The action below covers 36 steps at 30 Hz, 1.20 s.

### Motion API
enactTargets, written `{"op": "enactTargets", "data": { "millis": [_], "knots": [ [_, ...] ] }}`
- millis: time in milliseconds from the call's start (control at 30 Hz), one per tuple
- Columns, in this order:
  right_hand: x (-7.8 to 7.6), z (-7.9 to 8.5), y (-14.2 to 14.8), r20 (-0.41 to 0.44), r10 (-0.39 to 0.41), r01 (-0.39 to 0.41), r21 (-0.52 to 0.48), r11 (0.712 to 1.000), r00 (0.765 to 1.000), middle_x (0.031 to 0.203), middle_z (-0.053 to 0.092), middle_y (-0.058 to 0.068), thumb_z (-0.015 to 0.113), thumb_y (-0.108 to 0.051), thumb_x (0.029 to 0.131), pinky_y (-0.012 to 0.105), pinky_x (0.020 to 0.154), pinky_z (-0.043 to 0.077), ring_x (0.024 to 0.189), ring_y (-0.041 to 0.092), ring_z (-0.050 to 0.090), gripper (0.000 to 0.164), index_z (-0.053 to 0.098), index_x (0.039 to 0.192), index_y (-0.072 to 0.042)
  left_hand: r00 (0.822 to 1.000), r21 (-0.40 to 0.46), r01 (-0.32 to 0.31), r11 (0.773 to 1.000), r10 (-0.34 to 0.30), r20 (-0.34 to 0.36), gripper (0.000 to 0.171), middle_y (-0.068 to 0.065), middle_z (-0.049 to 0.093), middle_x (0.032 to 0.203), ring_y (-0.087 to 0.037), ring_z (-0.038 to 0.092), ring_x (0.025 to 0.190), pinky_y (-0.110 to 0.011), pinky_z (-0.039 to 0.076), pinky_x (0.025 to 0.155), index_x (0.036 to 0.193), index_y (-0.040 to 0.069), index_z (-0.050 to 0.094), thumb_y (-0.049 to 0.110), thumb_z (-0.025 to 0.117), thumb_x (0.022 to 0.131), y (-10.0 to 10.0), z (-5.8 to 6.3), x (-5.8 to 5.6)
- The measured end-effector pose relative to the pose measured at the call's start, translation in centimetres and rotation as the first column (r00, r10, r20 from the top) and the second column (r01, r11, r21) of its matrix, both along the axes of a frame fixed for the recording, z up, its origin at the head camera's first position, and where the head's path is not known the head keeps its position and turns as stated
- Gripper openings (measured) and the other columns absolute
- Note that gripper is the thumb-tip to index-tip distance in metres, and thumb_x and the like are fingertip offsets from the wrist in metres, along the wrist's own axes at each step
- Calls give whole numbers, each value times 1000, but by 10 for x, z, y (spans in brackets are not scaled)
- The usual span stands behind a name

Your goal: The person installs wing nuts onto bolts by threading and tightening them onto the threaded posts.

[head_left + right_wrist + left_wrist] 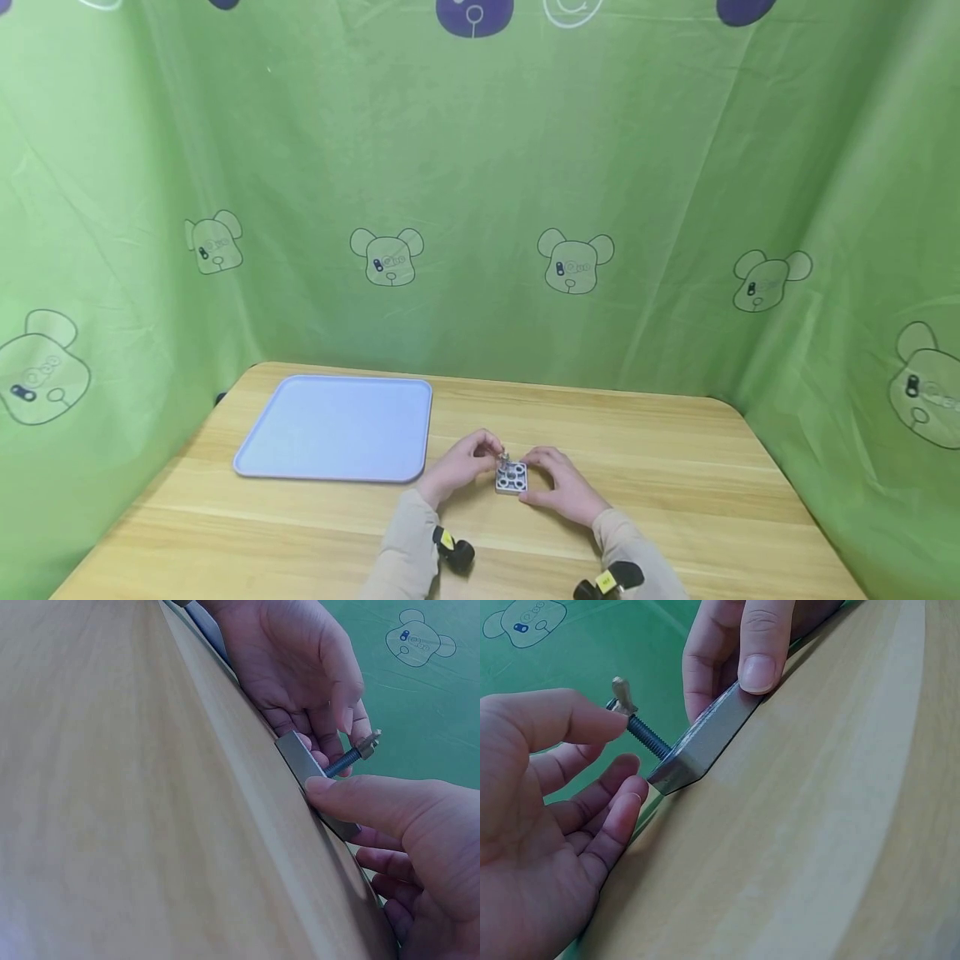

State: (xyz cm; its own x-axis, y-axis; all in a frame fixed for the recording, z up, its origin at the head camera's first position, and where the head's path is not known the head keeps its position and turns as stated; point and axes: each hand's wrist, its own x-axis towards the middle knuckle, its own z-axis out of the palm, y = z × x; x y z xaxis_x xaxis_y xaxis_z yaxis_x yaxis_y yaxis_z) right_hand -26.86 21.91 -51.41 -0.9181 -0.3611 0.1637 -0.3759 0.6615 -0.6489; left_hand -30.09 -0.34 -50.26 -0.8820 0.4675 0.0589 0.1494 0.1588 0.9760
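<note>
1. The metal block [512, 490] sits on the surface [637, 433], lower centre of the head frame; the right hand [566, 492] grips its edges.
2. The left hand [456, 468] touches the wing nut [622, 696]; whether it pinches, I can't tell.
3. Best keep the block steady and turn the nut squarely.
4. The left wrist view shows the bolt [649, 737] thread; the head view shows the block's ringed top.

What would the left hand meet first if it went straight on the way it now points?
Most likely the wing nut on the threaded bolt; depth leaves unclear whether the left hand already touches it.
</note>
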Motion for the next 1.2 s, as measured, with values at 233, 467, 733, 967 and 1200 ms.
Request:
{"op": "enactTargets", "data": {
  "millis": [233, 467, 733, 967, 1200],
  "knots": [
    [0, 0, 0, 0, 3, -3, -5, 1000, 1000, 135, 52, 17, 79, -37, 77, 63, 108, 33, 128, 40, 47, 61, 59, 125, -6, 1000, -16, 15, 1000, -15, 2, 31, -19, 61, 105, -15, 52, 90, -28, 41, 80, 110, 2, 60, 3, 68, 80, 0, 1, -1],
    [0, 0, 0, -5, 5, -5, -2, 1000, 1000, 135, 52, 16, 78, -38, 77, 63, 108, 33, 128, 39, 47, 61, 59, 125, -6, 999, -37, 30, 999, -30, -9, 26, -11, 64, 103, -15, 54, 92, -30, 43, 84, 109, 7, 63, 11, 69, 84, -1, -3, -4],
    [1, 0, 0, -3, 4, -4, -8, 1000, 1000, 135, 52, 17, 78, -37, 77, 63, 108, 33, 128, 40, 47, 60, 59, 124, -6, 1000, -33, 27, 999, -28, -10, 20, -6, 65, 104, -14, 55, 94, -32, 43, 87, 108, 9, 65, 14, 66, 88, 0, -5, -6],
    [2, 1, -1, -1, 2, -2, -17, 1000, 1000, 135, 52, 17, 79, -36, 76, 63, 108, 33, 128, 39, 47, 59, 60, 124, -6, 1000, -46, 14, 999, -15, -6, 19, -7, 65, 105, -13, 53, 92, -30, 42, 78, 109, 11, 66, 17, 62, 92, 0, -5, -4],
    [2, 1, -1, -2, -5, 5, -5, 1000, 1000, 135, 53, 16, 79, -37, 76, 63, 108, 33, 128, 39, 48, 60, 60, 124, -7, 1000, -47, 8, 999, -8, 3, 21, -6, 65, 107, -14, 54, 94, -30, 43, 79, 112, 12, 65, 18, 63, 91, -1, -4, -3]
  ]
}}
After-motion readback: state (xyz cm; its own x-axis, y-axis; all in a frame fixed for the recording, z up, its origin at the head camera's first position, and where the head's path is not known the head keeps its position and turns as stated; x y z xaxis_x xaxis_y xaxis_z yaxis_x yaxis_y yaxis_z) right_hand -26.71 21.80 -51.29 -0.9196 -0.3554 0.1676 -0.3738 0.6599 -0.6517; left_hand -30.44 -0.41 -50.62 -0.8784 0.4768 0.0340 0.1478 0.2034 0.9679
